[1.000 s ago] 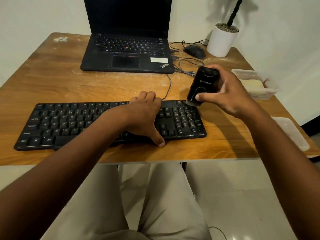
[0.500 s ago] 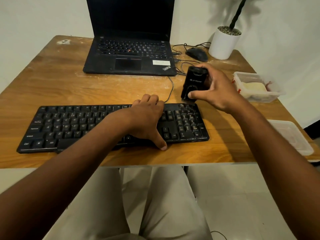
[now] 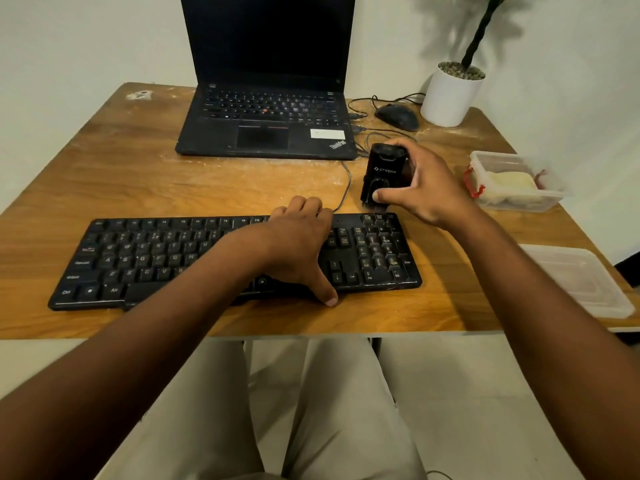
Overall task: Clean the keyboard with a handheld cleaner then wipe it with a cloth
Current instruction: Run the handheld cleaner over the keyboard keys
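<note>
A black keyboard (image 3: 145, 258) lies along the near edge of the wooden table (image 3: 104, 174). My left hand (image 3: 298, 247) clamps its right-middle part, fingers over the far edge and thumb on the near edge. My right hand (image 3: 426, 188) is wrapped around a small black handheld cleaner (image 3: 382, 171), held upright with its lower end just above the keyboard's far right corner. A yellowish cloth (image 3: 509, 183) lies inside a clear plastic box (image 3: 550, 195) at the right side.
An open black laptop (image 3: 266, 123) stands at the back, with a black mouse (image 3: 398, 116) and loose cables beside it. A white plant pot (image 3: 450, 95) occupies the back right corner. A clear plastic lid (image 3: 578, 282) lies at the right near edge.
My right hand has drawn the cleaner back and a little left, from over the numeric keys to the keyboard's far edge. My left hand stays on the keyboard.
</note>
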A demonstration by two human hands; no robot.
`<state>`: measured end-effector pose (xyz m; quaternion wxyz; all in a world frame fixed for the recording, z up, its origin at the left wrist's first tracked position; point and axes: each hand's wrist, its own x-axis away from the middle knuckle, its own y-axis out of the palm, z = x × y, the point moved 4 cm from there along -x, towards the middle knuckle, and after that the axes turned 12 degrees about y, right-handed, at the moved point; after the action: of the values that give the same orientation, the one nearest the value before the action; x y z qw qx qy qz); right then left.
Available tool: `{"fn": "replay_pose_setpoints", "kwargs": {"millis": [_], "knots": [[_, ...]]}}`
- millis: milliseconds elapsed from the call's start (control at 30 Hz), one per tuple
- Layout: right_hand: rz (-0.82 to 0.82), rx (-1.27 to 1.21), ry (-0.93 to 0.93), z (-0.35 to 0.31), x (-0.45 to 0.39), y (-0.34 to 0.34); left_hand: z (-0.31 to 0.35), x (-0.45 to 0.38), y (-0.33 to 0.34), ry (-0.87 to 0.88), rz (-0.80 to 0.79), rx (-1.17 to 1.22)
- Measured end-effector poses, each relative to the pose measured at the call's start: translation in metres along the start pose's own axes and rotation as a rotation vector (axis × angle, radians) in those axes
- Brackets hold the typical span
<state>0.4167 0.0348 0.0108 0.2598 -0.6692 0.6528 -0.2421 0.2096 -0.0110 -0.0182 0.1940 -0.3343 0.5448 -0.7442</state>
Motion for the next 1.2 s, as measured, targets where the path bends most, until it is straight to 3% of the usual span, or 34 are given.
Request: {"fn": "replay_pose_setpoints", "kwargs": {"millis": [167, 367, 467, 667, 1033, 1200], "knots": [[0.044, 0.024, -0.040, 0.004, 0.040, -0.011, -0.001, 0.000, 0.001, 0.009, 0.004, -0.004], [-0.112, 0.033, -0.051, 0.002, 0.113, -0.011, -0.003, -0.002, 0.002, 0.020, 0.009, -0.024], [-0.138, -0.049, -0.054, -0.007, 0.111, -0.021, -0.002, -0.002, 0.002, 0.018, 0.008, -0.025], [0.050, -0.014, -0.098, -0.018, 0.054, -0.004, -0.001, -0.001, 0.001, -0.002, 0.004, -0.016], [-0.094, 0.028, -0.094, -0.012, 0.108, 0.009, -0.003, -0.003, 0.003, 0.010, 0.020, -0.025], [-0.088, -0.143, -0.031, -0.007, 0.130, -0.002, -0.003, -0.003, 0.002, 0.008, 0.015, -0.024]]}}
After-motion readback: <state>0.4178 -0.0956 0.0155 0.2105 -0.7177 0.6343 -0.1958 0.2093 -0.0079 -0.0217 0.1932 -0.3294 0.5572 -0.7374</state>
